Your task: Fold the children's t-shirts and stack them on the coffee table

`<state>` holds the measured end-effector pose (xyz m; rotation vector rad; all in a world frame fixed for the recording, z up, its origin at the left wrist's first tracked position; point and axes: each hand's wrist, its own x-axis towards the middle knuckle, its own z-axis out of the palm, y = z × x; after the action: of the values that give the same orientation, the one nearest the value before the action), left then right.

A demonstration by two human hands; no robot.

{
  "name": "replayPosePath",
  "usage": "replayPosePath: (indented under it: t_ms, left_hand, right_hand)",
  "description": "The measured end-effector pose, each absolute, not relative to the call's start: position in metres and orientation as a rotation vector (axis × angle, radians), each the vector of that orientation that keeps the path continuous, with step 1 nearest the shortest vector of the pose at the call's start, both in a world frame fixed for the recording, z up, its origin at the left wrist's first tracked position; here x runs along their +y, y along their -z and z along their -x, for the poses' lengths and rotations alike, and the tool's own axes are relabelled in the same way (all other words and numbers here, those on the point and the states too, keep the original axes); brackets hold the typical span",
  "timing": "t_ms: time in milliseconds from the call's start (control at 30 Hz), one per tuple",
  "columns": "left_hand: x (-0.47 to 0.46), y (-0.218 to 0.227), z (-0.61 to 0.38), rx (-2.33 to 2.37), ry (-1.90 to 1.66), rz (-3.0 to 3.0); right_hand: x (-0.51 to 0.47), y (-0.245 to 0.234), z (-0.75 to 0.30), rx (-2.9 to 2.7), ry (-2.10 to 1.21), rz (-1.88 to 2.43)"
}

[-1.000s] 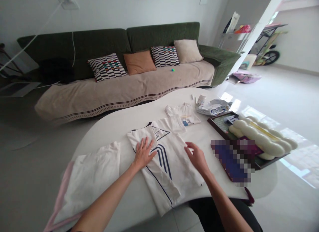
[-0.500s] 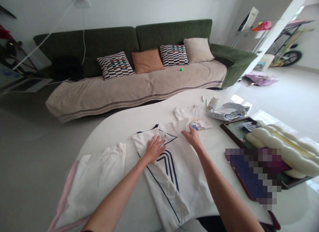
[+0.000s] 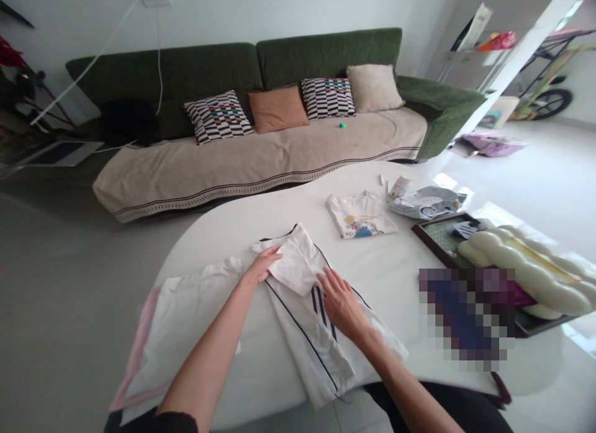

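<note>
A white shirt with navy stripes lies on the white table in front of me, its right sleeve folded over the middle. My left hand pinches the shirt's cloth near the collar at the left side. My right hand lies flat and open on the striped front, fingers spread. A white and pink garment lies spread to the left, touching the shirt. A small folded white shirt with a printed picture lies farther back on the table.
A dark tray at the right holds a cream ribbed cushion-like thing and a blurred dark item. Crumpled packaging lies behind it. A green sofa with several cushions stands beyond the table.
My right hand drew the shirt's right sleeve from the far side over the middle and now rests flat on the front. My left hand shifted from flat on the shirt to pinching its left edge.
</note>
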<state>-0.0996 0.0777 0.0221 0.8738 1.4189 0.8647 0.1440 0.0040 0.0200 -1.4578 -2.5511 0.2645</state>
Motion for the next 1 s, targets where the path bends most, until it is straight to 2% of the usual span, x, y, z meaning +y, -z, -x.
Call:
replayPosePath:
  t_ms: [200,467,700,867,1000]
  left_hand:
    - [0.096,-0.026,0.105,1.541,-0.761,-0.968]
    - [0.108,-0.027,0.107,1.708,-0.662,-1.163]
    - [0.108,-0.018,0.116,1.947,-0.603,-1.381]
    - [0.105,-0.023,0.121,2.138,-0.493,-1.493]
    - [0.098,-0.033,0.102,2.299,-0.521,-1.672]
  right_hand:
    - [-0.058,-0.014,-0.205,-2.473,-0.117,1.673]
    - [-0.08,-0.021,-0.218,-2.341,-0.035,1.757]
    - [-0.099,-0.038,-0.197,-2.412,-0.201,1.387]
    - [-0.1,-0.044,-0.2,-2.426,-0.464,1.341]
    - [-0.071,-0.043,-0.196,-2.34,-0.4,1.35]
